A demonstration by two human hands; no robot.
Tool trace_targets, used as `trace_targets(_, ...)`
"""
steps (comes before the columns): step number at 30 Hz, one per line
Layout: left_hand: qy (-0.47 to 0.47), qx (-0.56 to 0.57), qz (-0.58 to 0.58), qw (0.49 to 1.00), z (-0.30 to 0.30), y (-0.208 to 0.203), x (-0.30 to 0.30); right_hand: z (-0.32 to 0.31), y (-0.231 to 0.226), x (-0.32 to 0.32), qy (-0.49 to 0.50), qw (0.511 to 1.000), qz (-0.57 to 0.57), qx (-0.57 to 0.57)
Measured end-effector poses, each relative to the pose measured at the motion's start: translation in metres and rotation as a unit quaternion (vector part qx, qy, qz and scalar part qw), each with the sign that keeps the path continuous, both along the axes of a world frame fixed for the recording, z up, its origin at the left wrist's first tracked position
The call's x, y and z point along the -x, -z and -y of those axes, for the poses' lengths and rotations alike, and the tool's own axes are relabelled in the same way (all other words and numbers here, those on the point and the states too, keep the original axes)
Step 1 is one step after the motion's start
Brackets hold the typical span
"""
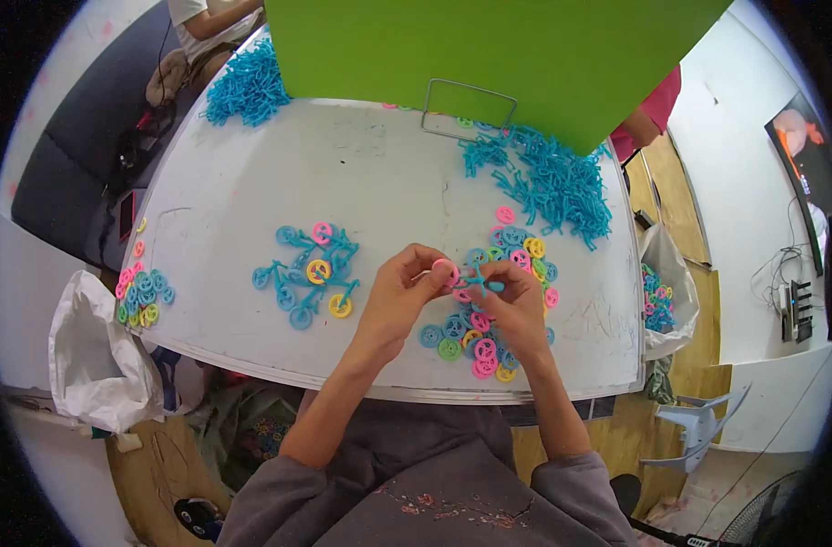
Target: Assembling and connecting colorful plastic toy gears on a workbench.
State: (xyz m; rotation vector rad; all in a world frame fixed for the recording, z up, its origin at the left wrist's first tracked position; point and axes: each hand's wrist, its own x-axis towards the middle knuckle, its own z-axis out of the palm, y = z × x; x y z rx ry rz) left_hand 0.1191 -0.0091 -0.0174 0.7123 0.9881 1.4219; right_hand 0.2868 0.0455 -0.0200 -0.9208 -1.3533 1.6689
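Above the white table, my left hand point(396, 296) pinches a small pink plastic wheel point(446, 273) with spokes. Close beside it, my right hand point(520, 308) grips a blue plastic frame piece point(478, 279) with thin arms. The wheel and frame meet between my fingertips; whether they are joined is too small to tell. Under and around my right hand lies a heap of loose wheels point(454, 327) in pink, blue, green and yellow. Left of my hands, several blue frames with wheels on them point(341, 266) lie in a loose cluster.
A tall green board point(489, 55) stands across the table's far side. Blue frame pieces form heaps at far right point(557, 187) and far left point(247, 87). More wheels point(145, 296) lie by the left edge. White sacks point(106, 356) hang at both sides. Other people sit beyond.
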Motion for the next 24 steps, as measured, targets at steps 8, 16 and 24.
trace_targets(8,-0.074,-0.030,-0.127,0.989,0.004,-0.008,-0.008,0.004,-0.014,0.007,0.022,0.987,0.112,-0.116)
trace_targets(16,-0.065,-0.040,-0.115,0.990,0.002,0.001,-0.009,0.006,-0.012,0.010,0.039,0.996,0.068,-0.050)
trace_targets(24,-0.117,-0.093,-0.183,0.972,-0.002,0.008,-0.017,0.012,-0.006,0.014,0.048,0.993,0.078,-0.079)
